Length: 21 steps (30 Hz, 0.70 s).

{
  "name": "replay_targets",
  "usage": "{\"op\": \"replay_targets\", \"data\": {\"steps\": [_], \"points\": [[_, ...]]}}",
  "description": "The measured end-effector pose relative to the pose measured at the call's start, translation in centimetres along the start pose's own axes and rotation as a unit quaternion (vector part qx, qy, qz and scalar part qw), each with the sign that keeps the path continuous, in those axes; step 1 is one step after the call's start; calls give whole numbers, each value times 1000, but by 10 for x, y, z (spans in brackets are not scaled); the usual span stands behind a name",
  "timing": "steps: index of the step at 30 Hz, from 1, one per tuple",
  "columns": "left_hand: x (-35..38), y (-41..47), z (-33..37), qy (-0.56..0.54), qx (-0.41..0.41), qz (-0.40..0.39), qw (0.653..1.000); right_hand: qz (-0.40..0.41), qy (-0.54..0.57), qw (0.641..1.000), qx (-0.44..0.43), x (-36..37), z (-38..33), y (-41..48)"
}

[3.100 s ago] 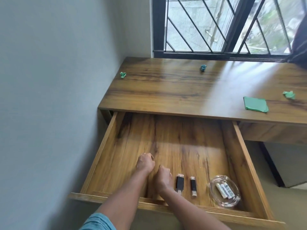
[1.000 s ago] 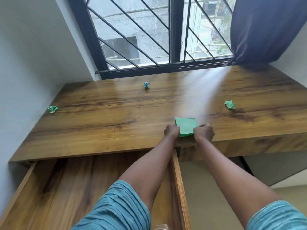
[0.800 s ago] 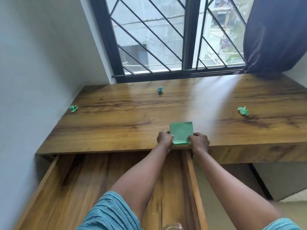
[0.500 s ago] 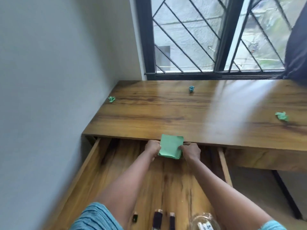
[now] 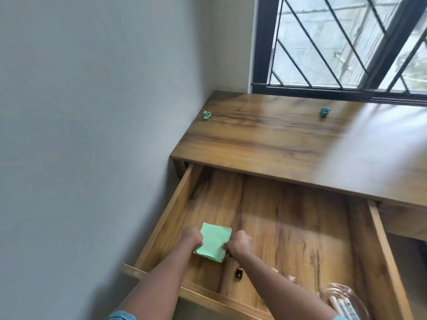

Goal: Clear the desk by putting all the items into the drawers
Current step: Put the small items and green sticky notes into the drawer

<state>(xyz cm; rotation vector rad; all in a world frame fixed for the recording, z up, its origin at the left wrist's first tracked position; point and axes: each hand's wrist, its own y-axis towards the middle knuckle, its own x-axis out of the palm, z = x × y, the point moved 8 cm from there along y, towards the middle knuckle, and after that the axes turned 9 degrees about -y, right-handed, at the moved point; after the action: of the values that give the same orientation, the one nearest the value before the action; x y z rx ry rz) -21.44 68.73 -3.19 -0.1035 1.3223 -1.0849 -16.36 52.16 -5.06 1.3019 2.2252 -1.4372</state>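
Two crumpled paper scraps, green point(image 5: 206, 114) and blue point(image 5: 325, 111), on one table point(image 5: 288, 139); one green notepad point(image 5: 213, 242), two hands, left hand point(image 5: 193, 237) and right hand point(image 5: 239, 244); one open drawer point(image 5: 300, 227); one glass dish point(image 5: 342, 299).

loc: home room, prob study | wood desk point(image 5: 288, 139) w/ open drawer point(image 5: 277, 218) | barred window point(image 5: 342, 42) | plain grey wall point(image 5: 92, 112)

Green paper pad point(image 5: 213, 243), brown wood-grain drawer point(image 5: 288, 218)
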Motion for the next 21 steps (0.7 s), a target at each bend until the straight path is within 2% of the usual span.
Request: {"op": "replay_targets", "data": {"steps": [7,15,19,21], "points": [[5,-8,-9,0,12,30,999,11,-39,999,14,17,9,-8],[9,-22,-17,60,33,46,997,51,-67,996,-5,12,16,-28],[6,-38,0,91,104,-2,990,23,-64,997,-49,-9,22,-42],[16,-52,16,95,165,-107,976,-24,-67,995,-75,-22,26,-51]]}}
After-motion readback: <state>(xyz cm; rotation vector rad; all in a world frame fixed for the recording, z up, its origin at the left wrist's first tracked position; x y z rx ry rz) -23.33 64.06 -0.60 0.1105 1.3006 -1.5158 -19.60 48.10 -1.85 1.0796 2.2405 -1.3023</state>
